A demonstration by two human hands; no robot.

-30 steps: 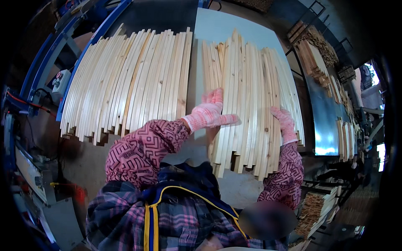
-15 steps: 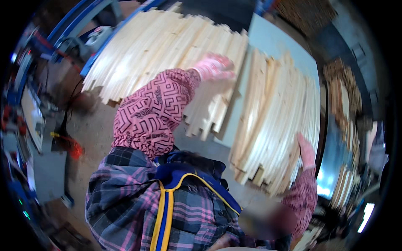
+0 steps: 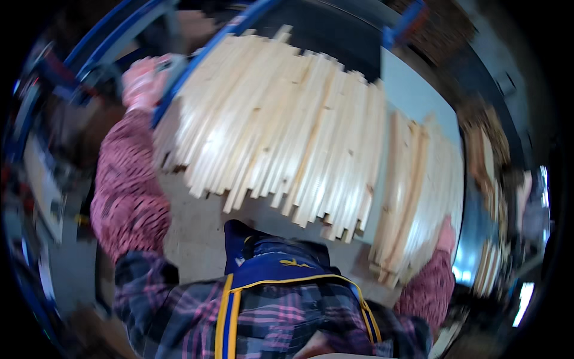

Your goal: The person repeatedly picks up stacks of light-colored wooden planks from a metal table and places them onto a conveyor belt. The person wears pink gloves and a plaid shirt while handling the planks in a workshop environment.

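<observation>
Two fans of pale wooden slats lie on a grey table (image 3: 412, 96). The big left stack (image 3: 281, 125) spreads across the middle; a narrower right stack (image 3: 412, 197) lies beside it. My left hand (image 3: 142, 81), in a pink glove, is up at the far left, at the blue metal frame bar (image 3: 197, 57) beside the left stack's outer edge; blur hides whether it grips anything. My right hand (image 3: 445, 233), also gloved, rests against the near right edge of the right stack.
Blue frame rails (image 3: 95, 48) run along the left. More wood pieces (image 3: 484, 155) are piled at the far right beyond the table. My plaid shirt and blue apron (image 3: 275, 281) fill the lower middle. The left side is blurred.
The view has swung left. My left hand left the gap between the stacks and reached out to the far left edge by the blue bar. My right hand stays on the right stack.
</observation>
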